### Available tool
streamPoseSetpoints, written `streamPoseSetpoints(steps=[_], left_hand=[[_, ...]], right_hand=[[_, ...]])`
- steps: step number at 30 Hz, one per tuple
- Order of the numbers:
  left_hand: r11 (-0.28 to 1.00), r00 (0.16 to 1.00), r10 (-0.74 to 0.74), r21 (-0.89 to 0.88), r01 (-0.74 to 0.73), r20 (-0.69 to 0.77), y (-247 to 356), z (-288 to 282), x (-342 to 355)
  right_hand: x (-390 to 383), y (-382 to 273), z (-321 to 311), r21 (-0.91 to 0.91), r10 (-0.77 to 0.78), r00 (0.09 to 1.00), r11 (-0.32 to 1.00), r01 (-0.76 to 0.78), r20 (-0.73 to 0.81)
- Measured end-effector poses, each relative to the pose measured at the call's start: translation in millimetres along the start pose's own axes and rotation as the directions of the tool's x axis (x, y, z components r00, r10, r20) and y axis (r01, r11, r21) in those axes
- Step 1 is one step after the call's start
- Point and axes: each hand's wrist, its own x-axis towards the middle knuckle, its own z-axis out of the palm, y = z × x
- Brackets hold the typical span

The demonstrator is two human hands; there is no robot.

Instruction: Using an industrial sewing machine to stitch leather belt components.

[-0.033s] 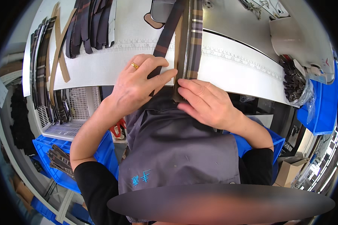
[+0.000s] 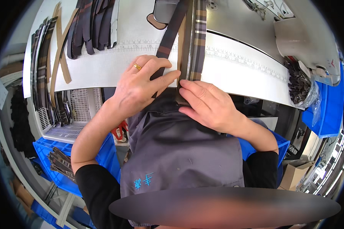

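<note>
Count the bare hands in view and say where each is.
2: the left hand over the long dark fabric strip; the right hand at the near end of the silver metal zipper.

Left hand (image 2: 138,87) arched, seemingly pinching; right hand (image 2: 211,105), fingers outstretched.

My right hand (image 2: 214,108) has slid slightly toward nine o'clock, its fingertips (image 2: 183,92) reaching farther across the zipper strip (image 2: 189,63).

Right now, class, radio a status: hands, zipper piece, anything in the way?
Left hand on dark strip. Right hand at zipper piece, near its lower end. Possible obstruction: dark strip, slanting close alongside.
</note>
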Motion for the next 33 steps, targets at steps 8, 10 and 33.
streamPoseSetpoints(steps=[8, 10, 33], left_hand=[[1.000, 1.000, 0.009, 0.010, -0.009, -0.015, -0.4, 1.3, 1.1], [1.000, 0.999, 0.011, -0.013, -0.011, -0.043, 1.0, 1.4, 3.4], [0.985, 0.994, -0.071, -0.151, 0.083, 0.083, 1.7, -11.9, 0.0]], right_hand=[[-1.9, 0.6, 4.2, -0.056, -0.039, 0.995, 0.998, 0.034, -0.093], [-0.5, 1.0, 2.0, -0.063, -0.050, 0.993, 0.997, 0.043, -0.106], [-6.0, 6.8, 2.0, -0.182, -0.171, 0.983, 0.971, 0.156, -0.073]])
